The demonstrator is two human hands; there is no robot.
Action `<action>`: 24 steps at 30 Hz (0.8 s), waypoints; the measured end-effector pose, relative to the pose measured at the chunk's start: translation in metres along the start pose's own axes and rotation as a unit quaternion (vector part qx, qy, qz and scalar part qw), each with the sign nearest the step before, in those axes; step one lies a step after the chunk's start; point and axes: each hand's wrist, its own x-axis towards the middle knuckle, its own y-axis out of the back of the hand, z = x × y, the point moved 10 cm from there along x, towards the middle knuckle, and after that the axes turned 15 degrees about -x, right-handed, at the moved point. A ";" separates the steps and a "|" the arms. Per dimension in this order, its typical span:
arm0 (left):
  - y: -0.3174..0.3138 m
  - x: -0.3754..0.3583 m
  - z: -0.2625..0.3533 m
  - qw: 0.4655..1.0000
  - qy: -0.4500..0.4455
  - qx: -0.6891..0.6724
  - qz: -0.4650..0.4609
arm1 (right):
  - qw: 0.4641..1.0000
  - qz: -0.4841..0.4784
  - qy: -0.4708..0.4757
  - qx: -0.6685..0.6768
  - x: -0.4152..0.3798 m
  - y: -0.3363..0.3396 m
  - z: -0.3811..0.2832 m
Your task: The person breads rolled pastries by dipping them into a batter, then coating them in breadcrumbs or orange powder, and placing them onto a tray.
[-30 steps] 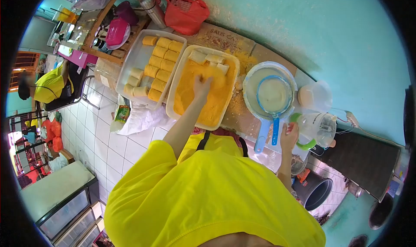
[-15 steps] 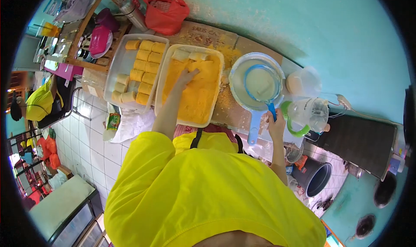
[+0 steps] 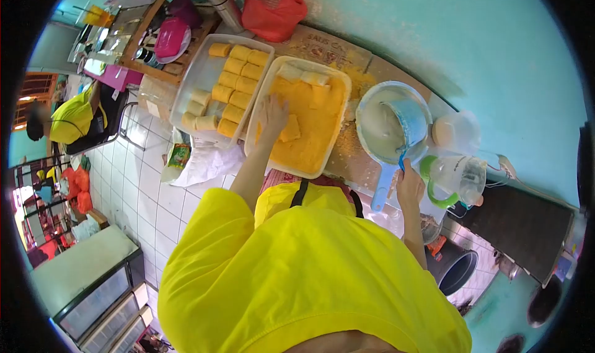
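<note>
My left hand [image 3: 273,115] is at the left side of a white tub [image 3: 253,136] of orange crumbs [image 3: 316,143]. Its fingers are stretched out over the crumbs, holding nothing I can see. Just right of it lies a crumb-coated roll [image 3: 290,128], and pale uncoated rolls [image 3: 315,78] rest at the tub's far end. My right hand [image 3: 409,183] is closed round the handle of a blue round-rimmed dipper [image 3: 411,121]. The dipper is tilted up inside a light-blue handled pan [image 3: 384,189] of white batter [image 3: 378,127].
A clear tray [image 3: 189,80] of coated and pale rolls stands left of the tub. Right of the pan are a plastic container [image 3: 457,133] and a green-handled jug [image 3: 455,176]. A red bag [image 3: 273,9] sits behind. Another person [image 3: 71,120] sits far left.
My left hand has moved left within the tub, uncovering a coated roll. My right hand has tilted the dipper up from lying level in the batter. The whole view has shifted.
</note>
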 end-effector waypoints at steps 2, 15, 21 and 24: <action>-0.015 0.021 -0.007 0.988 -0.082 -0.128 0.005 | 1.000 -0.007 -0.004 0.016 -0.002 -0.004 -0.005; -0.004 -0.054 0.014 0.960 0.103 -0.130 -0.225 | 0.999 -0.013 -0.018 0.036 -0.003 -0.015 -0.012; 0.012 -0.065 0.047 0.933 0.040 -0.225 -0.279 | 0.990 0.014 -0.044 0.131 -0.004 -0.007 -0.008; 0.017 -0.069 0.057 0.931 -0.094 -0.255 -0.245 | 0.951 0.090 -0.007 0.296 -0.003 0.004 0.009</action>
